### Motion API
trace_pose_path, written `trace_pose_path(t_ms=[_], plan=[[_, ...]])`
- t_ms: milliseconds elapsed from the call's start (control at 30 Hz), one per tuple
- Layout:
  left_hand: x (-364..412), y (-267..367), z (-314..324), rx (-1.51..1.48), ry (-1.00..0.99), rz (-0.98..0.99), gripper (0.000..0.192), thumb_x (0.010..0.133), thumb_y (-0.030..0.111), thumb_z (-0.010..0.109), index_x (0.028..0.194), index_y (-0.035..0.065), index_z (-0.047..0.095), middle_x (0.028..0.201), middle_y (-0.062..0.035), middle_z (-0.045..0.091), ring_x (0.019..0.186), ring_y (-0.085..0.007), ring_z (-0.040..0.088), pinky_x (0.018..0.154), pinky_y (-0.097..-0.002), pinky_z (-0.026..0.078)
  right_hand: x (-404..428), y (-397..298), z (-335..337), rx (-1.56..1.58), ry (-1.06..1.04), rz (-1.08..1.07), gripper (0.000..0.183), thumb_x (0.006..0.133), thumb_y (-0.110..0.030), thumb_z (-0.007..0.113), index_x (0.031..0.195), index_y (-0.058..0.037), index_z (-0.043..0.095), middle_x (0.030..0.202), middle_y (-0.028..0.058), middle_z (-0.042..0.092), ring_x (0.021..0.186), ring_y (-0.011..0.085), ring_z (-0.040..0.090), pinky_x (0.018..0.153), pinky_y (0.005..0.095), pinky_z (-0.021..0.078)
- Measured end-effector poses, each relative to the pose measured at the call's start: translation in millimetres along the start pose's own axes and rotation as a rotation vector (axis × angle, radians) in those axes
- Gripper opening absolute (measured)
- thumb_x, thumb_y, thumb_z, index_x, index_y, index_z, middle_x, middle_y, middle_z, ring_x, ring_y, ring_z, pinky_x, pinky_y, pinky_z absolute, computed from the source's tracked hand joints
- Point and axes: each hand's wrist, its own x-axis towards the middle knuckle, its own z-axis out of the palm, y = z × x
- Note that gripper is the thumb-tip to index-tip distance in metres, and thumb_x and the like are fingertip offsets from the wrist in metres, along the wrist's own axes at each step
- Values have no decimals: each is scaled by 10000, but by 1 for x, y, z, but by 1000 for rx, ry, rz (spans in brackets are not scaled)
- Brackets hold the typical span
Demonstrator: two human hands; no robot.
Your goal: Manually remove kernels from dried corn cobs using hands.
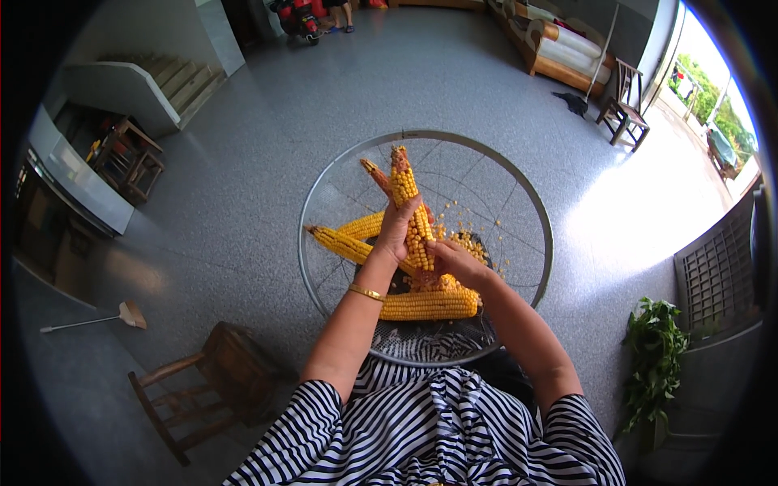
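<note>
My left hand [398, 228] grips a partly shelled ear of corn [404, 188] around its middle, its bare reddish tip pointing away from me. At the near end of that ear, the fingers of my right hand [456, 260] press against the kernels; whether they pinch any is hard to tell. Below my hands lies a round mesh tray with a metal rim [547, 237]. It holds a full yellow ear [431, 305] in front, more ears [340, 244] at the left and loose kernels [468, 243] at the right. A reddish cob [378, 176] shows behind my left hand.
A wooden chair [237, 370] stands close by on the left, with a broom [130, 314] beyond it. Leafy greens [656, 346] are at the right. Farther off are a wooden sofa [565, 51], another chair [626, 109], a red scooter [298, 18] and a person's legs [343, 15].
</note>
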Motion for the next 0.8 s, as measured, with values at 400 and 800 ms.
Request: trace_pose_path(t_ms=[400, 800], plan=[[3, -2, -3, -71, 78, -31, 256, 730, 281, 623, 815, 88, 479, 666, -37, 532, 569, -138, 545, 498, -265, 478, -2, -2, 6, -6, 39, -38, 459, 844, -461, 398, 891, -20, 515, 644, 5, 448, 534, 80, 405, 481, 212, 352], [4, -2, -5, -94, 154, -30, 264, 733, 300, 612, 800, 78, 485, 661, -44, 531, 578, -147, 546, 508, -278, 482, -3, -7, 10, 25, 73, -41, 392, 854, -438, 395, 762, -61, 451, 653, 11, 430, 554, 84, 392, 488, 221, 351]])
